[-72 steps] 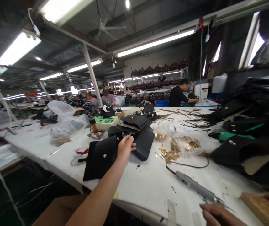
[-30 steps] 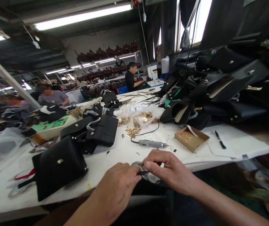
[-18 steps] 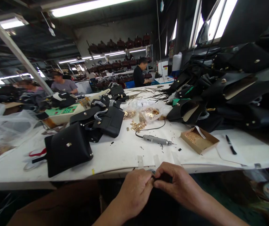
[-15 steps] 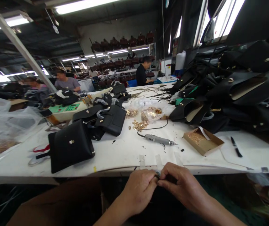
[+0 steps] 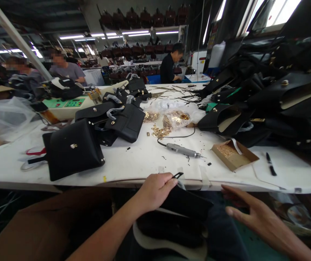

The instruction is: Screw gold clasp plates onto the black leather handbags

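At the front edge of the table, my left hand [image 5: 155,190] is closed on a black leather strap [image 5: 178,175], whose slotted end sticks out past the thumb. Below it, on my lap, lies a black leather handbag [image 5: 169,226] with a pale inner edge; its lower part is dark and hard to make out. My right hand [image 5: 253,214] is off to the right, apart from the bag, with its fingers spread and nothing in them. On the table beyond lies a grey electric screwdriver [image 5: 182,150], its cord running back.
Black handbags [image 5: 74,150] stand at the left, and more bags [image 5: 223,119] are piled at the right. Gold metal fittings [image 5: 159,131] lie loose mid-table beside a clear bag of fittings [image 5: 175,119]. A cardboard tray [image 5: 235,156] holds small gold pieces near a black knife [image 5: 270,165]. Co-workers sit farther back.
My hands were together at the table edge; the right has let go and moved right, opening. My left has risen slightly with the strap, whose end now shows. The view has tilted downward.
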Demonstrator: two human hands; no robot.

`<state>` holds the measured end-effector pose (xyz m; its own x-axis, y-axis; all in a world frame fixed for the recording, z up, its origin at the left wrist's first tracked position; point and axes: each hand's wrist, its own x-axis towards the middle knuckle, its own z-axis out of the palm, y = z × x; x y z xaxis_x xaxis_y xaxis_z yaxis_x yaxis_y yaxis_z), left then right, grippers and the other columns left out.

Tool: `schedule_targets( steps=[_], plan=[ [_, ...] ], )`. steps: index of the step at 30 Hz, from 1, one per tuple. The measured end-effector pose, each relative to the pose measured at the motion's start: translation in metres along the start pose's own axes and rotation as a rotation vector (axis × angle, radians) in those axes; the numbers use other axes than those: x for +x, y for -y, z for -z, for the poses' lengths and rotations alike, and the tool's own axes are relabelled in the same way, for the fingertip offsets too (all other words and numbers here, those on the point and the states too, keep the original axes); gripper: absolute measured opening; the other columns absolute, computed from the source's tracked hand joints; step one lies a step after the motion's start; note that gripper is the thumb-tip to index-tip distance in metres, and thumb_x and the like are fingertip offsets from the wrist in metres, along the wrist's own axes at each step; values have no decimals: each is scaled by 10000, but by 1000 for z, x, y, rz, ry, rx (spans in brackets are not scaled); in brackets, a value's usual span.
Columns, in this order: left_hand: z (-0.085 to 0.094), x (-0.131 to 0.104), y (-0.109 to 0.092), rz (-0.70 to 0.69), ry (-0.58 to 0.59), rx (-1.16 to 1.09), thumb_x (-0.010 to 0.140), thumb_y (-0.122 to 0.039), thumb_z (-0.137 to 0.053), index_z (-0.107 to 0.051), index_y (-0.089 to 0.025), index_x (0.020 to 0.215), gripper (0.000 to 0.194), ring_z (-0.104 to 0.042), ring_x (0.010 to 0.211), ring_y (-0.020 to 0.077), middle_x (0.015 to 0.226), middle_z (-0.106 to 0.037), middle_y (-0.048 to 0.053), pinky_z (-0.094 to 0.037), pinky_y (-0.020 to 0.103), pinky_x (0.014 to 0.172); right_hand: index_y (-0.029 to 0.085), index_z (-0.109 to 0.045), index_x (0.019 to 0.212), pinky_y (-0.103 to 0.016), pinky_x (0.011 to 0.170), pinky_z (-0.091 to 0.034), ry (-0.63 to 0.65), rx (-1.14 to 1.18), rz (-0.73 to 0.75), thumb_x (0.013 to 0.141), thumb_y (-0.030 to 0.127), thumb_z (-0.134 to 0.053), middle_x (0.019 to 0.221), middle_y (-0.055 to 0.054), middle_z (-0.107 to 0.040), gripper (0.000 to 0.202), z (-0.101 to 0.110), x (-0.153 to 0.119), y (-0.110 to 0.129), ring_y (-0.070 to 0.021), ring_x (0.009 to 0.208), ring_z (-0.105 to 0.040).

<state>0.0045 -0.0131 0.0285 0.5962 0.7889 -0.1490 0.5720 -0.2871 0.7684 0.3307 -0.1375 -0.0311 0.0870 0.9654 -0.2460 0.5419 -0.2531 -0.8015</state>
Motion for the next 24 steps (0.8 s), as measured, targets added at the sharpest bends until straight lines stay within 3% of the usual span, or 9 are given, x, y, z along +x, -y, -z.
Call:
schedule_targets(
  steps=[3,5,8,10,14,16,19,21,24],
  plan=[
    [-2,11,12,45,-14,-186,975,-528,-461,-390,-203,669,452,-374,637,128,640,-359,-48,-268,266,608,231,-523,1489,-413,1099,-461,269,284,94,798,610,-746,1437,-115,-598,819,-34,-8,27,-345,1311,-560],
    [-10,17,21,89,3,-308,948,-579,-474,-414,-204,672,470,-357,621,124,632,-343,-53,-275,262,594,181,-642,1347,-391,1019,-514,356,346,79,827,624,-715,1304,-114,-679,687,-57,-9,41,-347,1197,-624],
    [-25,21,31,149,7,-316,954,-565,-458,-451,-200,671,462,-385,592,128,603,-362,-51,-289,261,571,137,-744,1021,-340,793,-568,349,364,-68,892,671,-602,991,-92,-755,568,-80,-4,39,-313,934,-691],
    [-34,24,31,140,-33,-120,975,-500,-465,-496,-191,676,431,-468,613,146,611,-452,-31,-318,267,581,135,-749,928,-343,755,-566,320,401,-151,888,708,-571,920,-87,-757,601,-89,0,29,-311,878,-697],
    [-35,34,14,44,-135,488,998,-405,-534,-669,-187,853,295,-665,784,237,834,-714,61,-416,314,674,137,-758,990,-393,861,-573,324,447,-228,877,730,-552,981,-109,-768,637,-90,14,14,-354,988,-711],
    [-28,40,2,37,-134,657,1003,-395,-548,-700,-188,932,266,-704,827,277,891,-749,93,-452,340,690,146,-738,1085,-412,916,-563,258,352,-188,846,711,-612,1044,-118,-764,627,-80,27,16,-364,1060,-695],
    [-21,49,-6,66,-122,723,1002,-373,-559,-711,-185,954,246,-721,844,306,887,-759,102,-480,365,694,190,-658,1257,-415,887,-574,-86,138,-52,785,675,-702,1129,-117,-740,679,-55,56,34,-341,1054,-689],
    [-26,53,1,80,-156,678,1008,-373,-543,-708,-194,959,249,-721,843,303,889,-761,91,-488,378,716,219,-640,1267,-393,818,-581,-295,46,111,810,635,-700,1128,-107,-725,621,-39,82,56,-298,962,-702],
    [-45,56,24,127,-233,532,1015,-380,-513,-694,-214,955,254,-714,868,288,915,-765,67,-480,382,773,233,-711,1061,-351,783,-560,-283,-64,464,893,523,-662,1063,-91,-717,339,-33,137,100,-239,867,-693]
  ],
)
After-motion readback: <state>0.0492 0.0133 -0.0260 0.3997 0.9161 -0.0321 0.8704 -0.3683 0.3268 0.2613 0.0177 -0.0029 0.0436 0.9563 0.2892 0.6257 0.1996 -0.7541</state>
